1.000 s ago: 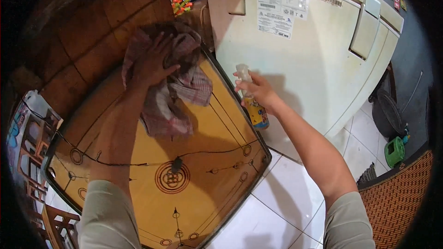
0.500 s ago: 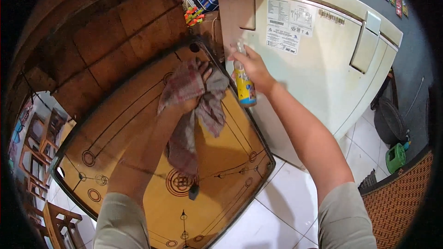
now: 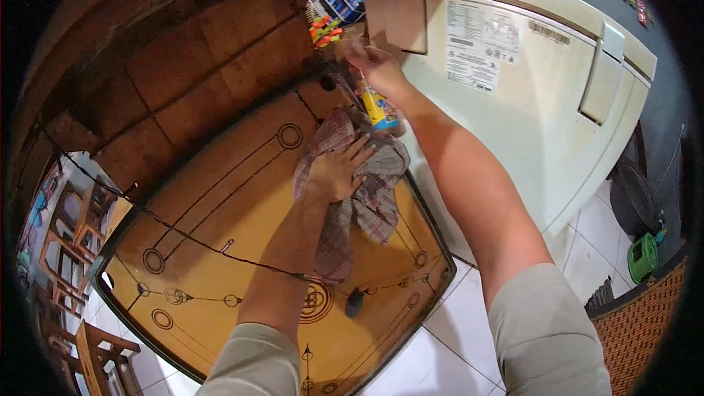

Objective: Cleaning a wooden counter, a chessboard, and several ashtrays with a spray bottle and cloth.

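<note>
Grey-and-red cloth under one palm, a bottle in the other hand

From where I stand, the left hand (image 3: 339, 174) lies palm down with fingers spread, seemingly so the checked cloth (image 3: 375, 209) is pinned across a wide patch instead of bunching. The right hand (image 3: 378, 73) grips the yellow-and-blue bottle (image 3: 378, 110) high up, probably because the narrow top suits the fingers; its base tilts close to the cloth, and I can't tell whether they touch.

Cloth and bottle are at the game board's (image 3: 249, 198) freezer-side edge, the cloth just short of the far corner pocket, one tail trailing to the centre rings. A broad board suits a palm leaning on it. Past that edge stands the white freezer (image 3: 528, 132), perhaps helping box the board in.
</note>
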`<state>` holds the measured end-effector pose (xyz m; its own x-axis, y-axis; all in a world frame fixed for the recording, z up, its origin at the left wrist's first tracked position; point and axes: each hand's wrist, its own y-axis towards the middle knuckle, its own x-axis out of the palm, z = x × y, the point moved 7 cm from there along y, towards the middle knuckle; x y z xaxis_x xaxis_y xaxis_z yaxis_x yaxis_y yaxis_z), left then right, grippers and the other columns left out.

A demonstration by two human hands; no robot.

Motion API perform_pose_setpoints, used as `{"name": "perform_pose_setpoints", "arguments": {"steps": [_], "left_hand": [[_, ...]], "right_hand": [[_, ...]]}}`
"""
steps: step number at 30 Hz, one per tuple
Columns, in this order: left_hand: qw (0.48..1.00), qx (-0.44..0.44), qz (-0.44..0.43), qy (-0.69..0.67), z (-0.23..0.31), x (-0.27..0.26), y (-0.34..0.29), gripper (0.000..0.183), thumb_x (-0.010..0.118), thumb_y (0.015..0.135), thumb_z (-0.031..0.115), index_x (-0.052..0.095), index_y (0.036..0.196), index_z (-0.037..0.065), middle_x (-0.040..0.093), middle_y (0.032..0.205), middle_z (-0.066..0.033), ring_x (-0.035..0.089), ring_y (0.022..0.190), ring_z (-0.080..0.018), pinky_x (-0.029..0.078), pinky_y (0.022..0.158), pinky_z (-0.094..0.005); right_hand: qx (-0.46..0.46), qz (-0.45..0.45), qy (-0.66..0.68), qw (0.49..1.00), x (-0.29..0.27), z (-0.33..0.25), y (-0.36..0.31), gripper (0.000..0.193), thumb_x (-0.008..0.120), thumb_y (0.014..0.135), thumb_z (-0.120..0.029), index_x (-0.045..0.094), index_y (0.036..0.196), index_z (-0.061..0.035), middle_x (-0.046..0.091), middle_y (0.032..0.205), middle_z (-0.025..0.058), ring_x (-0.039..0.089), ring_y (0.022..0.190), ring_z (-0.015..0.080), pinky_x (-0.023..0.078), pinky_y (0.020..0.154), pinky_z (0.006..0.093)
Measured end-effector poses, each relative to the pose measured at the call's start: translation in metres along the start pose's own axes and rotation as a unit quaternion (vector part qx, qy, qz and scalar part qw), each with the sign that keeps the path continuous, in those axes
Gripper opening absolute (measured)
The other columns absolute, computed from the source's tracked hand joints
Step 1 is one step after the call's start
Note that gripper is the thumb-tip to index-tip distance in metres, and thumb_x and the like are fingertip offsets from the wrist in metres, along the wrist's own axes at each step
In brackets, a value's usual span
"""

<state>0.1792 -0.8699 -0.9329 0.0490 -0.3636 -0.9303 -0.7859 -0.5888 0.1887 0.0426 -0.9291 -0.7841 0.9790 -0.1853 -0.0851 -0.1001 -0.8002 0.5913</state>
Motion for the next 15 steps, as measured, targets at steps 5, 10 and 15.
{"name": "perform_pose_setpoints", "arguments": {"steps": [5,10,15], "left_hand": [[0.999,-0.024,-0.039,-0.022,-0.006,-0.003,-0.008,0.070,0.051,0.096,0.039,0.020,0.157,0.024,0.020,0.163,-0.0048,0.041,0.139,-0.0299,0.043,0.109,-0.0439],[0.966,0.067,0.132,0.214,-0.003,-0.052,0.028,0.072,0.061,0.087,0.021,0.032,0.153,0.022,0.029,0.159,-0.0061,0.029,0.146,-0.0293,0.034,0.115,-0.0455],[0.988,-0.114,0.098,-0.040,-0.094,-0.111,0.066,0.072,0.069,0.076,0.027,0.044,0.142,0.011,0.045,0.146,-0.0104,0.036,0.140,-0.0316,0.027,0.118,-0.0470]], "right_hand": [[0.110,0.025,0.090,0.990,0.001,0.024,-0.052,0.053,0.069,0.089,-0.044,0.060,0.121,-0.0020,0.066,0.092,0.0117,0.067,0.078,0.0200,0.053,0.066,0.0320],[0.093,0.007,0.089,0.992,-0.055,0.009,-0.128,0.052,0.064,0.094,-0.042,0.056,0.128,-0.0043,0.063,0.091,0.0085,0.062,0.065,0.0162,0.052,0.059,0.0294],[0.178,0.011,0.060,0.982,-0.105,-0.006,-0.173,0.050,0.063,0.096,-0.042,0.054,0.131,-0.0068,0.062,0.099,0.0078,0.059,0.062,0.0143,0.052,0.058,0.0288]]}}
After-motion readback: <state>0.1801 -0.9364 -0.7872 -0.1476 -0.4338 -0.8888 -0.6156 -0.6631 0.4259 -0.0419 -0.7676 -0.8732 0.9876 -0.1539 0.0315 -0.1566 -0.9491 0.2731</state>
